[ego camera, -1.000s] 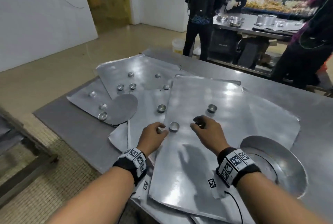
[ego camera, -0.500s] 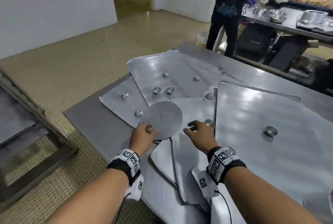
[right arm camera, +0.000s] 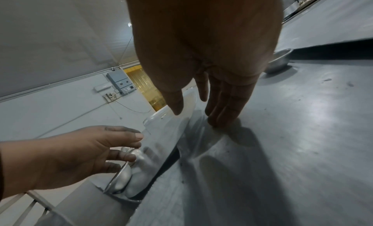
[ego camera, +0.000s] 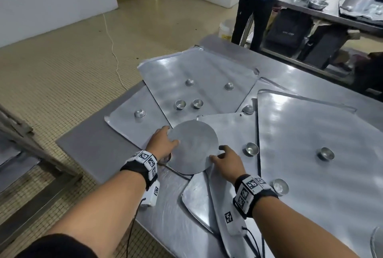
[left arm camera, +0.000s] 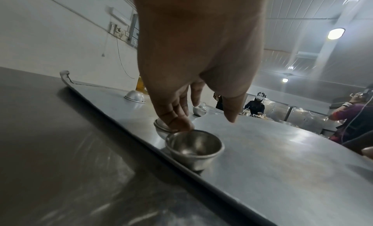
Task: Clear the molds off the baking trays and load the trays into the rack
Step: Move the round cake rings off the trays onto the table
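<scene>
Steel everywhere: table [ego camera: 87, 147], overlapping baking trays, small cup molds, one round disc [ego camera: 193, 146] at frame centre, head view.

My L hand [ego camera: 162, 143] is on the disc's left edge, thumb on top of the rim; fingers go down past the edge. L wrist view: fingers [left arm camera: 177, 122] reach down onto a small mold [left arm camera: 161, 128] partly tucked beside the disc, and a second, upright mold [left arm camera: 194, 147] stands just in front of it, touching the disc's edge. R wrist view shows fingers only loosely bent, so the hand reads as relaxed, not clamped; can't tell if the hidden fingertips grip anything.

My R hand [ego camera: 224, 161] sits at the disc's right edge, lower centre of frame. Fingers [right arm camera: 226, 108] straight, tips pressing flat on the tray surface [right arm camera: 282, 133], thumb hanging free over the disc rim. Nothing held.

Molds, head view:
- far tray [ego camera: 199, 75], upper centre: four molds, two dome-up near the top, two open-side-up below them
- left tray [ego camera: 124, 116]: one mold [ego camera: 140, 113], dome-up
- one mold [ego camera: 248, 109] in the gap between the far tray & right tray
- middle tray [ego camera: 230, 131]: one mold [ego camera: 251, 148] just right of my R hand
- right tray [ego camera: 310, 133]: two molds, mid right [ego camera: 327, 153] & lower [ego camera: 280, 186], near my R wrist

Rack frame [ego camera: 18, 133] at the left edge. Two people stand at another table [ego camera: 331, 17], upper right.
</scene>
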{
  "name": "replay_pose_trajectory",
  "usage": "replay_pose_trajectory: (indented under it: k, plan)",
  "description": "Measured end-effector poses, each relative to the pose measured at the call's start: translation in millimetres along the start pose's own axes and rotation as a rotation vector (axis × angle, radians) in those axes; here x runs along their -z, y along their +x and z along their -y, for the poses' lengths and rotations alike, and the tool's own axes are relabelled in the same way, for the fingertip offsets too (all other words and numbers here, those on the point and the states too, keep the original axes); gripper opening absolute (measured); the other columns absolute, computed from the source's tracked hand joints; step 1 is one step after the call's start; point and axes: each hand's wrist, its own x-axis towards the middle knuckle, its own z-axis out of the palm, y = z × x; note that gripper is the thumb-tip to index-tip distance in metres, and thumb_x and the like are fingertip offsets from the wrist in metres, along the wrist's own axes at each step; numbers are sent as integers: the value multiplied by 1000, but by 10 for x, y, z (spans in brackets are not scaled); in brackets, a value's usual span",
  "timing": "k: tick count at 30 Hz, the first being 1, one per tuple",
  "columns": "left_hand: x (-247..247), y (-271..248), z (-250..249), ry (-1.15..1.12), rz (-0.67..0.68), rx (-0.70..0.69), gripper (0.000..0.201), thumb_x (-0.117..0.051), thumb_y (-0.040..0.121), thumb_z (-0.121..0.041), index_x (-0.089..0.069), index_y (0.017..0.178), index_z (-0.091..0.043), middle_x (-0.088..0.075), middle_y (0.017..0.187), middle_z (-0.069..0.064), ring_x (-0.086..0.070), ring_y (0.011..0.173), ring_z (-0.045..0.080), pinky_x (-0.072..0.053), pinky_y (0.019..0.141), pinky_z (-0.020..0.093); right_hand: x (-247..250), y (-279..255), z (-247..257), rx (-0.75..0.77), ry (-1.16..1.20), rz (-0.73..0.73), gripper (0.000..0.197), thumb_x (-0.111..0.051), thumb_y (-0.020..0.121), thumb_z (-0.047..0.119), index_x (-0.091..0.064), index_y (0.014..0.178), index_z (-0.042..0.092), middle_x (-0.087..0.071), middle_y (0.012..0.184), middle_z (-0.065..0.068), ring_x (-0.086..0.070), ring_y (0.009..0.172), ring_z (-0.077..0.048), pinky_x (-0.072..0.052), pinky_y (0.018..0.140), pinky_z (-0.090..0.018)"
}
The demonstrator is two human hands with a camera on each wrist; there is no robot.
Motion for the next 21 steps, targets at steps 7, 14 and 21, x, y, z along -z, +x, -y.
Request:
replay_pose_trajectory:
  k: [7,14,21]
  plan:
    - [40,207,-10,77,61,-13,58,-74,83,-42,-56,130,-13,-62,131,8,-60,117,30,-48,95,35,-56,126,-8,18,8,-1,34,-68,88,31,-59,118,18,-70,94,0,-64,93,-21,-49,78,-32]
    - [79,289,19,1,59,-40,36,-78,79,-44,-69,105,-20,-72,99,-1,-67,90,20,-53,82,32,74,292,60,56,84,-66,19,-68,89,27,-61,106,22,-72,83,-1,-70,75,-21,-57,76,-38]
    - [45,258,-24,-140,-47,-48,35,-80,81,-42,-66,98,-15,-64,81,0,-64,81,22,-47,69,30,279,371,84,51,152,-185,31,-68,89,27,-64,117,14,-72,81,1,-70,70,-16,-51,62,-26]
